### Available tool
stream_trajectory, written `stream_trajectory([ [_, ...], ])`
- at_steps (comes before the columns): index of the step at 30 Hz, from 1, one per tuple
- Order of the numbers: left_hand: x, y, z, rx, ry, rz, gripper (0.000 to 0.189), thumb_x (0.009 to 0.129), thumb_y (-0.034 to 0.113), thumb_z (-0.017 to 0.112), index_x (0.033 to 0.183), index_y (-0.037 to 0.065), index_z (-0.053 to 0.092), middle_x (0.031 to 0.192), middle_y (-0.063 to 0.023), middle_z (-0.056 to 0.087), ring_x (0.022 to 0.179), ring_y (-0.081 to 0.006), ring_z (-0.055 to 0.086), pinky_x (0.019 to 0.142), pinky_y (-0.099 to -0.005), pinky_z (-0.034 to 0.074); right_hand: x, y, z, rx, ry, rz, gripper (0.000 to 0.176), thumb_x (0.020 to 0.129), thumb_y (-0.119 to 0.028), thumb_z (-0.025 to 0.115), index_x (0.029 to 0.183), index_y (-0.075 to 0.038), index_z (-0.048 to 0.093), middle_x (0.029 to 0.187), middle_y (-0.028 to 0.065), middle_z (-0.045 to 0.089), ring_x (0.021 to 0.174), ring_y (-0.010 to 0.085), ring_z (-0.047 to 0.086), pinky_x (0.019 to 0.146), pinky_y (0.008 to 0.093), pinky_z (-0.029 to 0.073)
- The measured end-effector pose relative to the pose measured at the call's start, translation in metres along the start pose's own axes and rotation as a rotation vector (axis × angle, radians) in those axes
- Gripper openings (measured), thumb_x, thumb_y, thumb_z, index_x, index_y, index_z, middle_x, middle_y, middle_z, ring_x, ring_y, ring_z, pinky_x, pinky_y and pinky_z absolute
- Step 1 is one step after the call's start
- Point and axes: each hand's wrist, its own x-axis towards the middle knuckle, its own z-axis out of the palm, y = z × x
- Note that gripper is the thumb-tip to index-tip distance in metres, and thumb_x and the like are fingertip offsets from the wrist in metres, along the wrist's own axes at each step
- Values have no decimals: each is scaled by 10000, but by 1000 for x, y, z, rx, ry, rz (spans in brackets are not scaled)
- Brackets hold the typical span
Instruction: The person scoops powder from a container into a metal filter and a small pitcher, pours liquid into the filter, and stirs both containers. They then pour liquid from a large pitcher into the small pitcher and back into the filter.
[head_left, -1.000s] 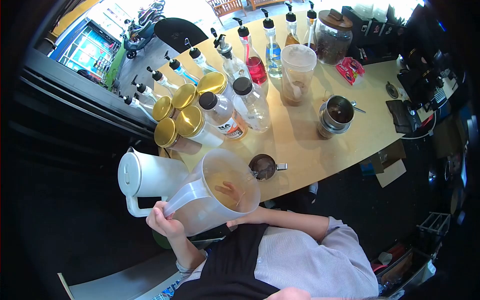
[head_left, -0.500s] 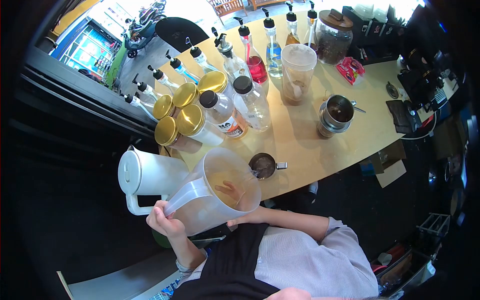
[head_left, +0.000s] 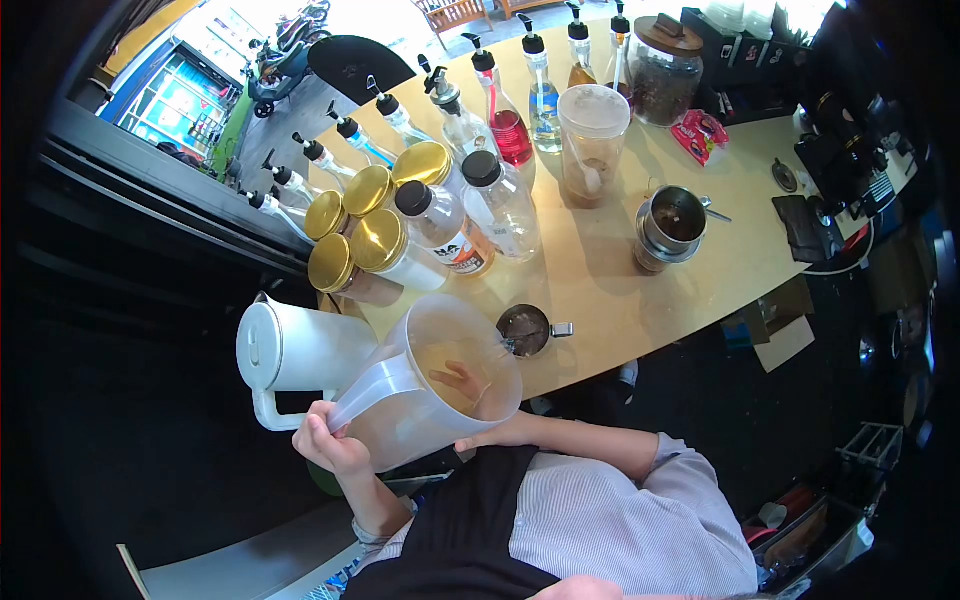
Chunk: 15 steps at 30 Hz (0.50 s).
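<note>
A translucent, frosted plastic pitcher [head_left: 435, 385], wide-mouthed and holding a little amber liquid, is held tilted at the near edge of a curved, pale wooden counter [head_left: 600, 290], its lip just beside a small round steel cup [head_left: 525, 330]. The left hand [head_left: 328, 447] is clenched round the pitcher's handle; the right hand [head_left: 462, 382] lies against the far wall, its fingers outstretched and showing blurred through the plastic. At left stands a white, lidded plastic jug [head_left: 290, 350]. Beyond it cluster jars with shiny gold screw lids [head_left: 375, 240] and clear black-capped bottles [head_left: 440, 225], one label reading "NA", the rest too small to read. Further back are pump-top syrup bottles, one red [head_left: 512, 135].
</note>
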Motion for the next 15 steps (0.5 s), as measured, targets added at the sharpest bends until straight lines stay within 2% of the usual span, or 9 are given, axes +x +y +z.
stream_trajectory([
  [15, 5, 10, 1, 48, 1, -14, 481, 957, 255, 321, 520, 59, 360, 446, -1, 310, 363, -103, 300, 397, -276, 173, 2, 9, -3, -51, -15, -20, 1206, 702, -292, 874, 1486, -43, -8, 1551, 183, 164, 1449, 282, 151, 1147, 477, 225],
])
